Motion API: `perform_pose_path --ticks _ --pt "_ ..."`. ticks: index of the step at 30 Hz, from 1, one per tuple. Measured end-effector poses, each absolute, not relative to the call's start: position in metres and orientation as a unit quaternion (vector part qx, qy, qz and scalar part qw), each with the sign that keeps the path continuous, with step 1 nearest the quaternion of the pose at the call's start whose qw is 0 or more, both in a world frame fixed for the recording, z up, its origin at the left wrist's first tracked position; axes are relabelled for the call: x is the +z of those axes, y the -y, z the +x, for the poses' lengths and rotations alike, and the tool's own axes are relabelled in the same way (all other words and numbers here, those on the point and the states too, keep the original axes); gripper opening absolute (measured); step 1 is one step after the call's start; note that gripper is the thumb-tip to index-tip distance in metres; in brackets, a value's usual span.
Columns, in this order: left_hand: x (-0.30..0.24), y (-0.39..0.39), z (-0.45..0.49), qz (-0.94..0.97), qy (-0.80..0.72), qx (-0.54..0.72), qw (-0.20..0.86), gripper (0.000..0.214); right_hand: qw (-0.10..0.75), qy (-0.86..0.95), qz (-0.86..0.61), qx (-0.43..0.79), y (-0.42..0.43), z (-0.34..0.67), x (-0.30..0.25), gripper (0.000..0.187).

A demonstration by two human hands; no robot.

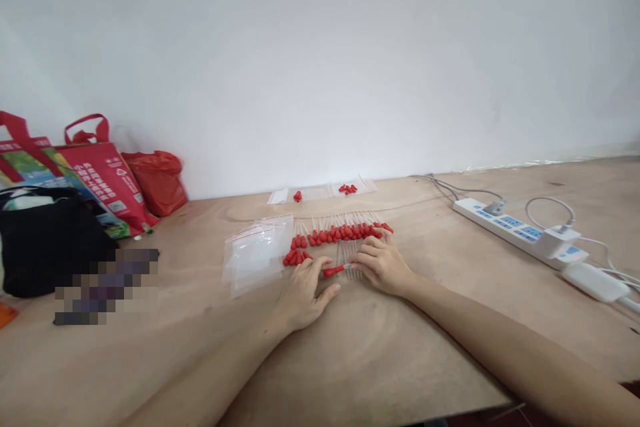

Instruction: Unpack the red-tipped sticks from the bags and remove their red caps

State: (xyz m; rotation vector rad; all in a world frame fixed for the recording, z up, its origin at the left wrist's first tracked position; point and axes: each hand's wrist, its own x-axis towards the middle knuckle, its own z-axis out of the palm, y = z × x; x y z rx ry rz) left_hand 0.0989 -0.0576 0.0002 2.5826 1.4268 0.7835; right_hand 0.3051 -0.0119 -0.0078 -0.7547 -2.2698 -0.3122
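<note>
My right hand is closed on a dropper, its red rubber bulb pointing left. Just beside that bulb is my left hand, thumb and forefinger apart, with nothing seen between them. Loose red bulbs lie by the left fingertips, which partly cover them. Under and beside my right fingers several clear thin tubes lie side by side. Beyond both hands runs a row of droppers, red bulbs toward me and clear stems toward the wall.
Clear zip bags lie stacked left of the droppers. Near the wall, more small bags hold red bulbs. A white power strip with plugs and cables is at right. Shopping bags and a black bag stand at left.
</note>
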Motion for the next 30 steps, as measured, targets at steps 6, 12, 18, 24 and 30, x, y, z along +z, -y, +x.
perform_pose_path --ticks 6,12,18,24,30 --pt "-0.006 0.052 0.095 0.857 -0.422 0.296 -0.023 0.02 0.351 0.894 -0.258 -0.107 0.018 0.299 -0.009 0.018" --pt "-0.001 0.062 0.093 0.874 -0.379 0.289 -0.099 0.024 0.355 0.905 -0.212 -0.097 0.02 0.304 -0.006 0.018" --pt "0.001 0.066 0.093 0.879 -0.375 0.281 -0.088 0.026 0.326 0.915 -0.221 -0.087 0.02 0.303 -0.008 0.021" --pt "-0.002 0.066 0.091 0.882 -0.376 0.276 -0.071 0.027 0.33 0.913 -0.227 -0.077 0.022 0.302 -0.012 0.02" --pt "0.0 0.069 0.091 0.882 -0.372 0.284 -0.061 0.027 0.338 0.912 -0.224 -0.058 0.022 0.302 -0.013 0.02"
